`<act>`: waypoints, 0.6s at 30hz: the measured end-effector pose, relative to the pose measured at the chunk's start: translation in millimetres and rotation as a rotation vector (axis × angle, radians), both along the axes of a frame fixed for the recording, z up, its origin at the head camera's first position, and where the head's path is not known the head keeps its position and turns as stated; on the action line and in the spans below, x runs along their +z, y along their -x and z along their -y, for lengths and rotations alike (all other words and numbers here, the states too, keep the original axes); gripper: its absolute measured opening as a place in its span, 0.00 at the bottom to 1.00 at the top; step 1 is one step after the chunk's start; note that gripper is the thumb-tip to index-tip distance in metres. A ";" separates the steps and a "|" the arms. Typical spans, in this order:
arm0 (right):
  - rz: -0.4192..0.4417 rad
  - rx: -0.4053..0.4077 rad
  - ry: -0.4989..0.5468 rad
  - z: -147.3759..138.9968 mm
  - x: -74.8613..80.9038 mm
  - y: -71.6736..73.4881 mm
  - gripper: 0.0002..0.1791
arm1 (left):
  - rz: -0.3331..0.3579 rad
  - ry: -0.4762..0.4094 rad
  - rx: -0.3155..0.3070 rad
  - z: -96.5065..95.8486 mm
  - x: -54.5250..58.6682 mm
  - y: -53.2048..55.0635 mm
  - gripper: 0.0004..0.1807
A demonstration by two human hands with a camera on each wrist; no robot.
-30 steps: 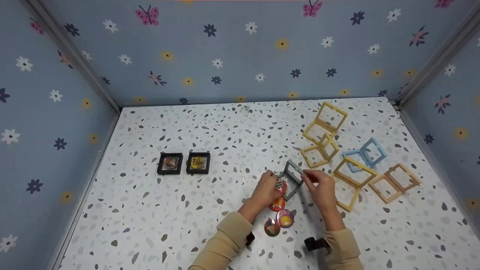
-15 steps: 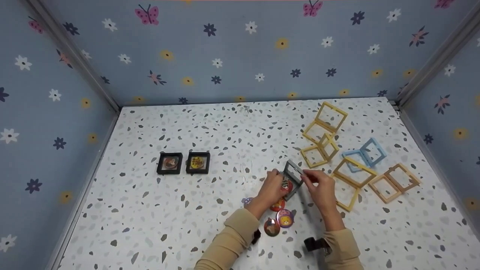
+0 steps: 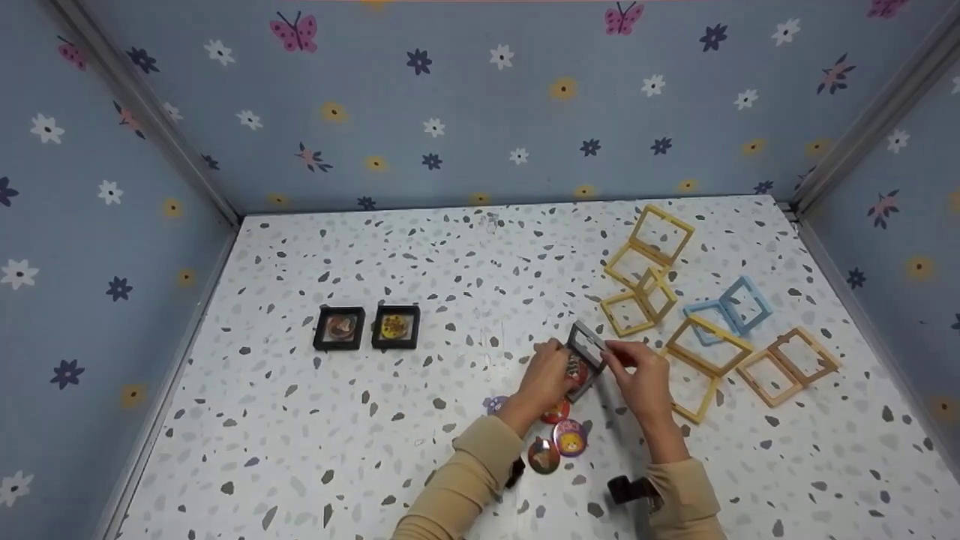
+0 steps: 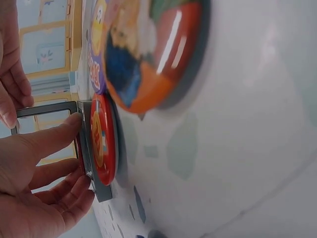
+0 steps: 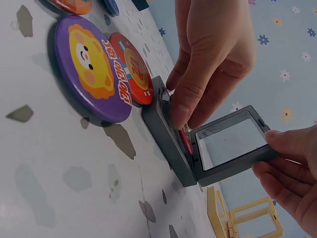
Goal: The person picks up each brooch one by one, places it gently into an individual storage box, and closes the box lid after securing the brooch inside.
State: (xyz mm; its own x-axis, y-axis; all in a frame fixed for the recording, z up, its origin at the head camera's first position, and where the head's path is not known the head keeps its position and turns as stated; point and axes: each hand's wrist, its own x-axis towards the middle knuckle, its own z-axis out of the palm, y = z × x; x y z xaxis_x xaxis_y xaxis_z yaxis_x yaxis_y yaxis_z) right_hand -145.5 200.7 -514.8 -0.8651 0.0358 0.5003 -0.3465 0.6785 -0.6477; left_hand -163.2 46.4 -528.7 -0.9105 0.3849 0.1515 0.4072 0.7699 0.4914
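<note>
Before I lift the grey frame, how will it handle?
The grey frame is probably stiff within each half, given its straight rims. It may fold at the hinge: the halves stand open, one raised in the right hand. Likely light for its size, since the raised half is mostly clear pane.

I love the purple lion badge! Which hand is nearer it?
Left. The left hand is beyond the purple lion badge, slightly left, at the gray frame; the right hand is farther off to the right, pinching its lid.
</note>
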 end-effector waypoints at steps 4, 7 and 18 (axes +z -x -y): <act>0.000 -0.008 0.001 0.8 -0.2 0.2 0.08 | -0.019 0.015 0.000 0.1 -0.7 0.5 0.18; 0.011 -0.013 0.002 1.4 0.2 0.0 0.08 | -0.021 0.030 0.002 0.2 -1.2 0.9 0.18; 0.035 -0.005 -0.004 1.1 1.5 -0.6 0.09 | 0.097 -0.017 0.001 8.7 6.7 1.4 0.25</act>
